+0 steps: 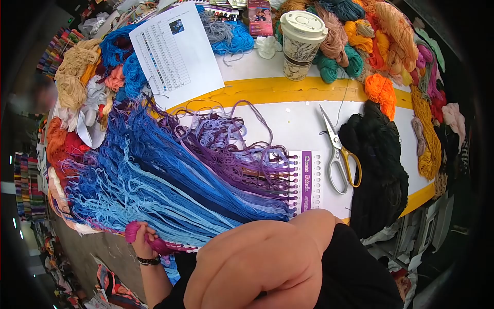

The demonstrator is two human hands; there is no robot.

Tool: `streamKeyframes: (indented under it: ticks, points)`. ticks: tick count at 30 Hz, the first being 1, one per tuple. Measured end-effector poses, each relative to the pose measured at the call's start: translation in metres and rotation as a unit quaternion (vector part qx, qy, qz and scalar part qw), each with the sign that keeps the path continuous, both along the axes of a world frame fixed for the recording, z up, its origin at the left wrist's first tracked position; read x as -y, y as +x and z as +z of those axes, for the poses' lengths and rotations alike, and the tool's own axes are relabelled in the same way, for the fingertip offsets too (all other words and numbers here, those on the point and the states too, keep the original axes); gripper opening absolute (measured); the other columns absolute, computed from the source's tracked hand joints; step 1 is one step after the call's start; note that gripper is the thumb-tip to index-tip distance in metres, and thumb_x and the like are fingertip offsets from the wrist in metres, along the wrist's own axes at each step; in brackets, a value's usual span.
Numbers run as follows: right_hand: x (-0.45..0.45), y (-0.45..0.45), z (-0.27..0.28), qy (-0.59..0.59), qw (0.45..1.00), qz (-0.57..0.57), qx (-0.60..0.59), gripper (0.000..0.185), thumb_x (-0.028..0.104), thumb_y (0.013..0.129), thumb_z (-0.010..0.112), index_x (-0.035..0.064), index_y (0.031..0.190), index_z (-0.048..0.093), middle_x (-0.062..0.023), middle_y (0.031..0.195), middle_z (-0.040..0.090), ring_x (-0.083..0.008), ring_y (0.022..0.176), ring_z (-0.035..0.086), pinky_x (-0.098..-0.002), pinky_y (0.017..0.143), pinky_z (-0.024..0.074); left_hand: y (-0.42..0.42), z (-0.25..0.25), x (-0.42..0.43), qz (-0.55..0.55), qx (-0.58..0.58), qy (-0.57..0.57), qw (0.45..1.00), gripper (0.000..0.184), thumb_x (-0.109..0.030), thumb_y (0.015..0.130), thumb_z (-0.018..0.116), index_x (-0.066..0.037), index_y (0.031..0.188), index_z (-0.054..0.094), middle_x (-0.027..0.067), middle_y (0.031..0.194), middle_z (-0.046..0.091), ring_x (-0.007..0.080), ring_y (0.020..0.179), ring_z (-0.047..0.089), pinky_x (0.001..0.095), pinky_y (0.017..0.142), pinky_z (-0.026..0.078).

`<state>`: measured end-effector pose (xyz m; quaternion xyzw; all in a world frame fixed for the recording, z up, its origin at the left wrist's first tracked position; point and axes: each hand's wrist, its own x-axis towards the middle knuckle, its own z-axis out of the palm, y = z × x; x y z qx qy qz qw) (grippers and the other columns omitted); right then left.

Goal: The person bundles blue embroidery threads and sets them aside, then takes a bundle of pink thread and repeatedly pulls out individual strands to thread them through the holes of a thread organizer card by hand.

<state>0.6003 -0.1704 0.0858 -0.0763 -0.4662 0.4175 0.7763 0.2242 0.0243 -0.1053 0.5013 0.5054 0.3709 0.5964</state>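
My left hand [146, 241] is closed around a magenta skein of thread [163, 247] at the table's front left edge. A dark bracelet circles its wrist. Close above it, long light blue, dark blue and purple threads [185, 180] fan leftward from a punched white card [307, 180] marked "Cross Stitch". A bent bare arm [257, 257] looms large at the bottom middle, very near the camera, and covers part of the front edge. No fingers of my right hand show. Scissors [337, 154] with white and yellow handles lie right of the card, blades slightly apart.
A black yarn bundle [373, 170] lies right of the scissors. A printed sheet [177, 56] rests on yarn at the back left. A lidded paper cup [298, 45] stands at the back, beside piled colored skeins [391, 36]. Yellow tape [257, 86] crosses the white tabletop.
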Motion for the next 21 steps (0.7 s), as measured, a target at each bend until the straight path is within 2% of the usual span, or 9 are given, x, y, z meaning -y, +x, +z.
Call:
streamKeyframes:
  ticks: [6, 9, 11, 12, 15, 17, 18, 20, 21]
  points:
    - [-0.001, -0.001, 0.000, 0.001, 1.000, -0.012, 0.017, 0.008, 0.001, 0.086, 0.060, -0.0055, 0.089, 0.063, -0.0131, 0.084, 0.064, -0.0204, 0.065, 0.059, -0.0275, 0.055, 0.0442, 0.006, 0.005, 0.004, 0.008, 0.014, -0.018, 1.000, 0.013, -0.013, 0.091, 0.052, -0.001, 0.095, 0.055, 0.0078, 0.066, 0.058, 0.0097, 0.049, 0.047, 0.0238, 0.050, 0.046]
    - [-0.002, -0.014, -0.003, 0.012, 0.999, -0.033, 0.034, 0.009, 0.002, 0.086, 0.060, -0.0056, 0.090, 0.063, -0.0140, 0.086, 0.065, -0.0229, 0.072, 0.062, -0.0278, 0.058, 0.0464, 0.005, 0.003, 0.002, 0.004, 0.034, -0.032, 0.999, 0.013, -0.013, 0.091, 0.053, -0.001, 0.095, 0.055, 0.0081, 0.066, 0.058, 0.0102, 0.050, 0.047, 0.0245, 0.050, 0.047]
    - [-0.002, -0.040, -0.013, -0.021, 0.998, -0.019, 0.056, 0.014, 0.011, 0.091, 0.052, 0.0000, 0.090, 0.059, -0.0114, 0.081, 0.059, -0.0279, 0.073, 0.058, -0.0344, 0.063, 0.0446, 0.017, 0.020, 0.007, -0.015, -0.013, -0.019, 1.000, 0.013, -0.014, 0.090, 0.055, -0.001, 0.093, 0.056, 0.0084, 0.067, 0.059, 0.0104, 0.050, 0.047, 0.0246, 0.050, 0.046]
    - [-0.004, -0.045, -0.019, 0.002, 0.995, -0.007, 0.096, 0.014, 0.010, 0.091, 0.052, -0.0010, 0.088, 0.061, -0.0129, 0.092, 0.065, -0.0262, 0.080, 0.062, -0.0326, 0.067, 0.0491, 0.019, 0.019, 0.009, -0.005, -0.002, 0.001, 1.000, 0.013, -0.014, 0.089, 0.055, -0.001, 0.092, 0.057, 0.0085, 0.067, 0.059, 0.0105, 0.050, 0.048, 0.0248, 0.050, 0.046]
    - [-0.012, -0.076, -0.022, 0.014, 0.988, 0.030, 0.149, 0.014, 0.005, 0.090, 0.051, 0.0012, 0.080, 0.060, -0.0135, 0.088, 0.064, -0.0264, 0.076, 0.061, -0.0333, 0.065, 0.0483, 0.014, 0.009, 0.006, -0.006, 0.019, 0.009, 1.000, 0.012, -0.012, 0.088, 0.056, -0.001, 0.090, 0.058, 0.0087, 0.067, 0.060, 0.0119, 0.053, 0.051, 0.0269, 0.053, 0.048]
    - [-0.021, -0.100, -0.019, -0.021, 0.974, 0.028, 0.222, 0.016, 0.007, 0.091, 0.049, 0.0001, 0.080, 0.059, -0.0130, 0.085, 0.063, -0.0274, 0.075, 0.061, -0.0338, 0.066, 0.0482, 0.017, 0.018, 0.013, -0.013, 0.049, 0.028, 0.998, 0.012, -0.012, 0.088, 0.055, -0.001, 0.090, 0.059, 0.0090, 0.068, 0.061, 0.0128, 0.054, 0.052, 0.0282, 0.053, 0.048]
    - [-0.023, -0.110, -0.012, -0.093, 0.958, 0.066, 0.264, 0.019, 0.011, 0.093, 0.048, -0.0005, 0.083, 0.059, -0.0117, 0.083, 0.063, -0.0263, 0.075, 0.061, -0.0321, 0.067, 0.0479, 0.018, 0.027, 0.018, -0.013, 0.064, 0.023, 0.998, 0.013, -0.014, 0.089, 0.055, -0.001, 0.092, 0.058, 0.0091, 0.068, 0.061, 0.0129, 0.054, 0.052, 0.0284, 0.053, 0.048]
    - [-0.022, -0.126, 0.005, -0.188, 0.927, 0.078, 0.316, 0.021, 0.016, 0.095, 0.049, 0.0000, 0.088, 0.060, -0.0101, 0.082, 0.062, -0.0205, 0.075, 0.062, -0.0292, 0.068, 0.0473, 0.006, 0.047, 0.023, -0.035, 0.125, -0.028, 0.991, 0.017, -0.017, 0.092, 0.052, -0.002, 0.097, 0.057, 0.0098, 0.071, 0.063, 0.0135, 0.053, 0.052, 0.0291, 0.052, 0.048]
    - [-0.021, -0.135, 0.004, -0.227, 0.903, 0.059, 0.359, 0.020, 0.021, 0.095, 0.052, 0.0016, 0.098, 0.059, -0.0085, 0.082, 0.063, -0.0151, 0.075, 0.061, -0.0281, 0.066, 0.0472, -0.004, 0.056, 0.027, -0.056, 0.190, -0.079, 0.977, 0.017, -0.017, 0.093, 0.050, -0.002, 0.098, 0.057, 0.0101, 0.073, 0.064, 0.0135, 0.053, 0.052, 0.0291, 0.052, 0.048]
